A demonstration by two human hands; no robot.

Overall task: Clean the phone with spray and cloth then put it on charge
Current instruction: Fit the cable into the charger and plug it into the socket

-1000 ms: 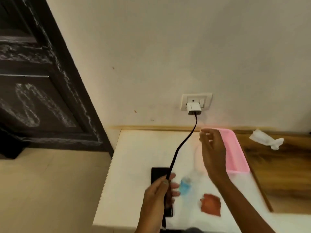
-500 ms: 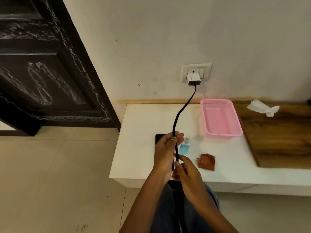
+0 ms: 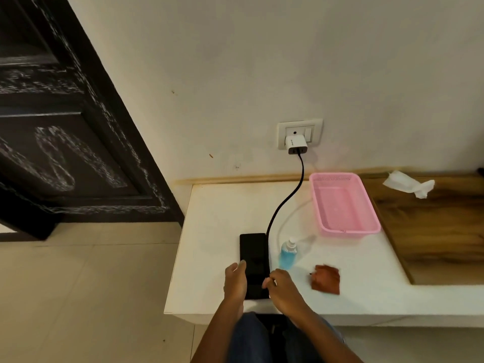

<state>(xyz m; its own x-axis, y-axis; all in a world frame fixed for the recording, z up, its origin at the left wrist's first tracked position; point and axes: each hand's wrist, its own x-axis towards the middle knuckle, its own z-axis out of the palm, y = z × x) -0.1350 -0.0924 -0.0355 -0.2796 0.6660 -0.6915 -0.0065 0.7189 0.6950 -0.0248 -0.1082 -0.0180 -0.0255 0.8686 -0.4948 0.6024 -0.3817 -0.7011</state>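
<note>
A black phone point(image 3: 254, 255) lies flat near the front left of the white table point(image 3: 222, 218). My left hand point(image 3: 235, 281) holds its left edge. My right hand point(image 3: 284, 289) pinches the black charging cable point(image 3: 285, 200) at the phone's lower right corner; the plug end is hidden by my fingers. The cable runs up to a white adapter point(image 3: 296, 144) plugged into the wall socket point(image 3: 313, 127). A small blue spray bottle point(image 3: 288, 255) stands just right of the phone. A brown cloth point(image 3: 326, 279) lies crumpled further right.
A pink plastic basket point(image 3: 349, 230) stands behind the bottle. A crumpled white tissue point(image 3: 408, 184) lies on the wooden top point(image 3: 432, 231) to the right. A dark carved door point(image 3: 65, 140) is on the left, over tiled floor. My knees are under the table's front edge.
Both hands have come down from holding the cable in the air to the phone on the table. My left hand let go of the cable and took the phone's edge.
</note>
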